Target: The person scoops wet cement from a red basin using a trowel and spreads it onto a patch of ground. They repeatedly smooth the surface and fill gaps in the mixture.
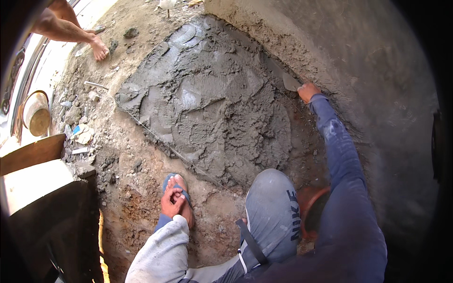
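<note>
Right hand [308, 91] outstretched, grip clamped on trowel [291, 83] at mortar [212, 108], left hand [171, 202] curled on sandalled foot [185, 210].

Bare earth, rubble and bystander items around a plastering spot

A taut thin string line [155, 137] runs diagonally across the reddish-brown dirt ground [137, 198]. At far left a worn round metal bucket [37, 114] stands beside a dark wooden plank [30, 153], with a pale flat slab [33, 181] below it. Grey broken stones and scraps of crumpled paper [80, 134] litter the soil nearby. Another person's bare foot [99, 48] rests on the ground at upper left. A blue rubber flip-flop sandal [177, 188] sits on the dirt, and a rounded terracotta-coloured bowl [309, 207] lies lower right.
</note>
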A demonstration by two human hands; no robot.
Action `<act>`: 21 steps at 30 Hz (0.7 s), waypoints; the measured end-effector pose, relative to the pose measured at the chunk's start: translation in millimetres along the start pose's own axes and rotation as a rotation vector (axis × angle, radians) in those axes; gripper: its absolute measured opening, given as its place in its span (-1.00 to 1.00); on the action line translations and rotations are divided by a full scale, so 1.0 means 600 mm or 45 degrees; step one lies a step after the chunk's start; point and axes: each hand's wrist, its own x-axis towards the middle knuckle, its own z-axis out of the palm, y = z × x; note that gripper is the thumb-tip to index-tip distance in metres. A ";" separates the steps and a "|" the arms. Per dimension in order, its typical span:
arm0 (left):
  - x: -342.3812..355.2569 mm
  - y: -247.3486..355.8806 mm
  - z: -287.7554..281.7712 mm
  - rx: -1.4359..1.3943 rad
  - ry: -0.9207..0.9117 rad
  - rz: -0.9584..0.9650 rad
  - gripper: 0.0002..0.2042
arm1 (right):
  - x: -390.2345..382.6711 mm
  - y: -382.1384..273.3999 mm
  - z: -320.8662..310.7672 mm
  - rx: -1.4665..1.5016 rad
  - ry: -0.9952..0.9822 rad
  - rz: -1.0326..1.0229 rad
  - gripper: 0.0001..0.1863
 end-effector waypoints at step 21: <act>0.014 -0.015 0.016 0.082 0.010 0.108 -0.75 | -0.021 -0.286 0.037 1.139 -0.094 -0.008 -0.60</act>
